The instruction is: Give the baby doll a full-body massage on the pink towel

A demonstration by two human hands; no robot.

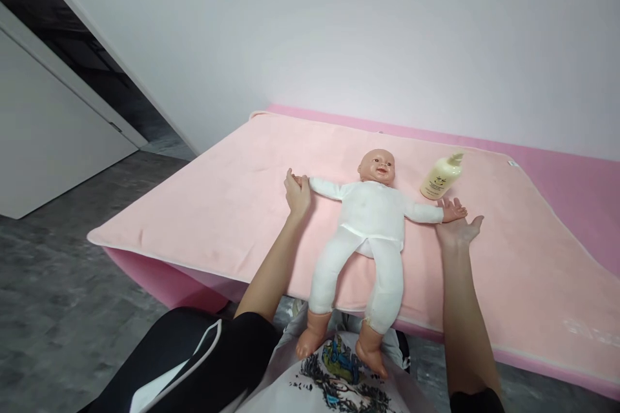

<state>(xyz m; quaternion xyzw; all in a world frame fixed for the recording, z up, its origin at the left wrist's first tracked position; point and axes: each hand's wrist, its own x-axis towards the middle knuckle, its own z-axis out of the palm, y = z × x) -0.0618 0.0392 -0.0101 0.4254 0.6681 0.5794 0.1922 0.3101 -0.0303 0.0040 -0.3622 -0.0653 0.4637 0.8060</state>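
A baby doll [372, 213] with a white cloth body lies on its back on a pink blanket [217, 206], arms stretched out sideways and its feet past the near edge. My left hand [297, 197] is closed around the doll's hand on the left side. Palm up, my right hand [458, 231] lies beneath the doll's other hand [454, 210], with its thumb spread out to the side. Just beyond my right hand, a pale yellow pump bottle [440, 176] is lying tilted on the blanket.
The blanket covers a pink padded table [557, 187], whose near edge is by my body. Behind it rises a white partition [314, 45]. A white panel [53, 122] stands at the left above the grey floor [58, 316].
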